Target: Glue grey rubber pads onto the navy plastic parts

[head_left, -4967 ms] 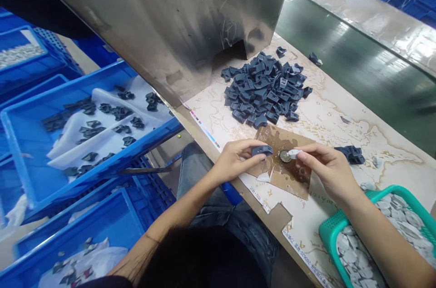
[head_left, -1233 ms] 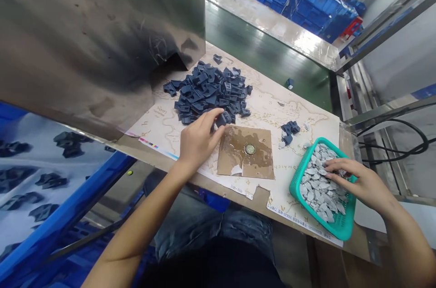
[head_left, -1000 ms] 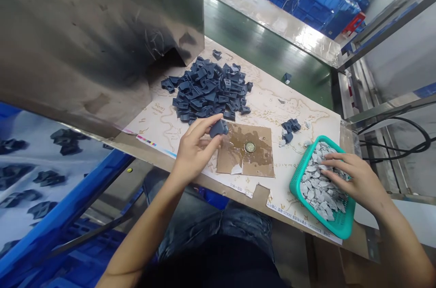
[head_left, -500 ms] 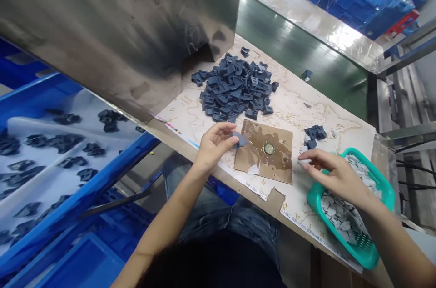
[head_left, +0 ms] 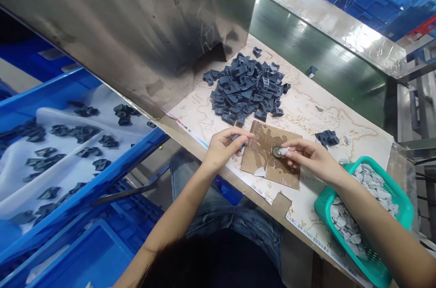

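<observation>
My left hand (head_left: 226,148) is closed in a pinch on a dark blue-grey plastic part (head_left: 242,146), mostly covered by the fingers, at the left edge of the cardboard (head_left: 289,174). Between the thumb and fingers of my right hand (head_left: 308,157) is a small white plastic piece (head_left: 283,151). That piece is at a round metal cap (head_left: 276,152) in the middle of the wet, stained cardboard; whether it touches the cap I cannot tell. Behind the cardboard lies a heap of dark blue-grey parts (head_left: 247,90). A green basket (head_left: 322,208) of white pieces (head_left: 344,224) stands under my right forearm.
A few dark parts (head_left: 327,138) lie right of the cardboard. A metal panel (head_left: 136,29) rises at the left, above a blue crate (head_left: 112,183) lined with white sheeting and holding dark parts. Beyond the table runs a green belt (head_left: 327,61), with one part on it.
My right hand has moved left from beside the basket to the metal cap, carrying the white piece. My left hand keeps its pinch on the dark part. The camera view has shifted slightly.
</observation>
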A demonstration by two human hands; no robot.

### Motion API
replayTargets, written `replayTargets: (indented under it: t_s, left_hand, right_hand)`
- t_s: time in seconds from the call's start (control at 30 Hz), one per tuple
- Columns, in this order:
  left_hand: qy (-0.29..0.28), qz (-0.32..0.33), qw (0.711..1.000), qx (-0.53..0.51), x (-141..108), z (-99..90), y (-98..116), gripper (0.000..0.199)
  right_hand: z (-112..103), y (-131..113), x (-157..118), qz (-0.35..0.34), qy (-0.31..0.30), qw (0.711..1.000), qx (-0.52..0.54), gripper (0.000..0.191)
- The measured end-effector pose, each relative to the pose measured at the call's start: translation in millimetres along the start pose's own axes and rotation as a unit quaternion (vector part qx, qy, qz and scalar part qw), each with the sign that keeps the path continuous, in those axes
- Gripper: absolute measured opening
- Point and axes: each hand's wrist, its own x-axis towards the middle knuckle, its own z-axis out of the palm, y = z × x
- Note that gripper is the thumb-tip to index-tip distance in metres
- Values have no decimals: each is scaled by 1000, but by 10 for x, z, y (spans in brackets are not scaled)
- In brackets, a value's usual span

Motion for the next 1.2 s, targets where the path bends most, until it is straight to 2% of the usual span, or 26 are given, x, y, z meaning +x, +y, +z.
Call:
replayTargets:
  t_s: [0.1, 0.23, 0.33, 0.43, 0.6, 0.77, 1.0, 1.2]
  left_hand:
    - [21, -10, 1000, 7, -10, 22, 11, 46]
    - [-28, -20, 999, -11, -30, 51, 32, 48]
    - [-39, -30, 998, -31, -23, 49, 23, 36]
    - [-37, -32, 999, -17, -5, 31, 1, 20]
    - [-55, -6, 995, 87, 3, 28, -27, 23]
    - [-70, 28, 992, 105, 3, 20, -56, 19]
    - [-69, 15, 993, 98, -11, 26, -66, 25]
    - [-88, 15, 989, 114, -18, 26, -43, 26]
  right_hand:
    - [12, 17, 0, 14, 14, 998, 61, 42]
    - [23, 17, -8, 4, 26, 998, 56, 40]
    - [7, 6, -5, -28, 37, 999, -11, 37]
    - [-18, -3, 16, -67, 54, 989, -124, 35]
    - [-3, -13, 75, -120, 47, 960, -249, 28]
    - [49, -21, 116, -175, 41, 933, -313, 24]
    - [46, -3, 154, -203, 38, 917, -340, 22]
    - [51, -51, 135, -191, -13, 941, -278, 22]
